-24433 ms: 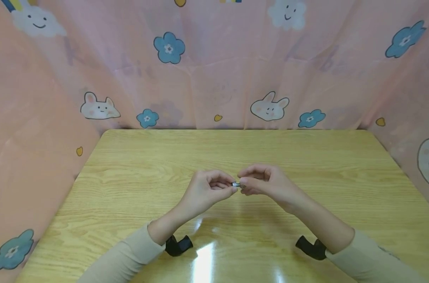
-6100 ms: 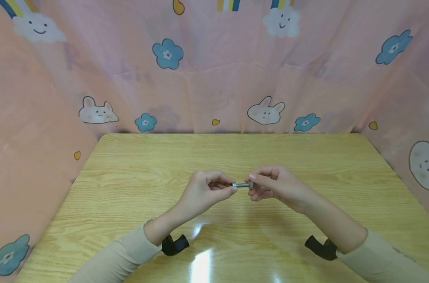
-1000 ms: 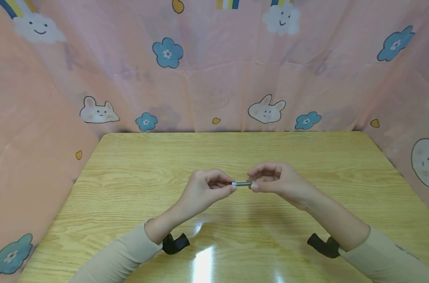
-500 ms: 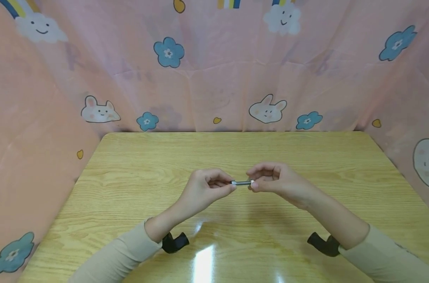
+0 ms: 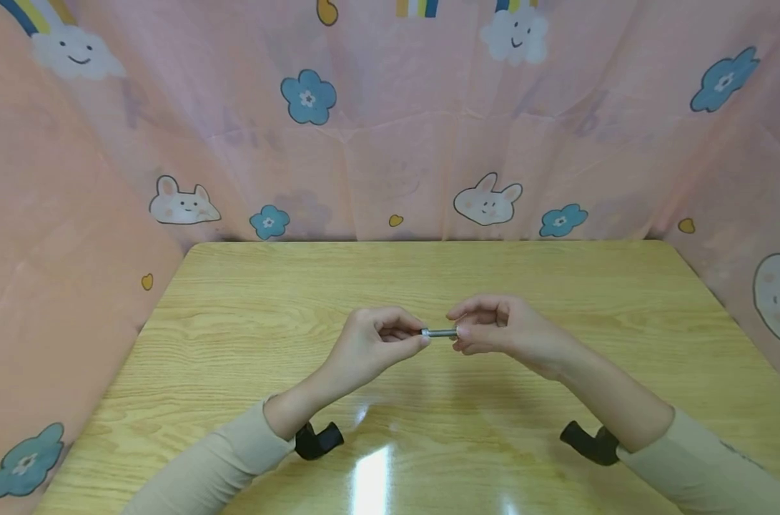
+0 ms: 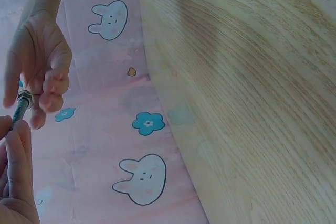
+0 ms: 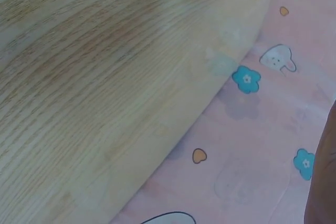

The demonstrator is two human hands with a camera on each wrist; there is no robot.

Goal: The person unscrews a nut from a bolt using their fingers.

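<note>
Probably light, stiff, slippery; take bolt [image 5: 442,332] by head [image 5: 425,332], clamped in left hand [image 5: 377,347], with nut [image 6: 24,97] inside loose right hand [image 5: 515,335].

My head view looks forward and down across the bench [image 5: 287,286] to the pink cloth [image 5: 390,146]. My left wrist view, nearer and tilted, shares the left grip [image 5: 377,343] and right grip [image 5: 512,332] with it; my right one faces bench and cloth.
</note>
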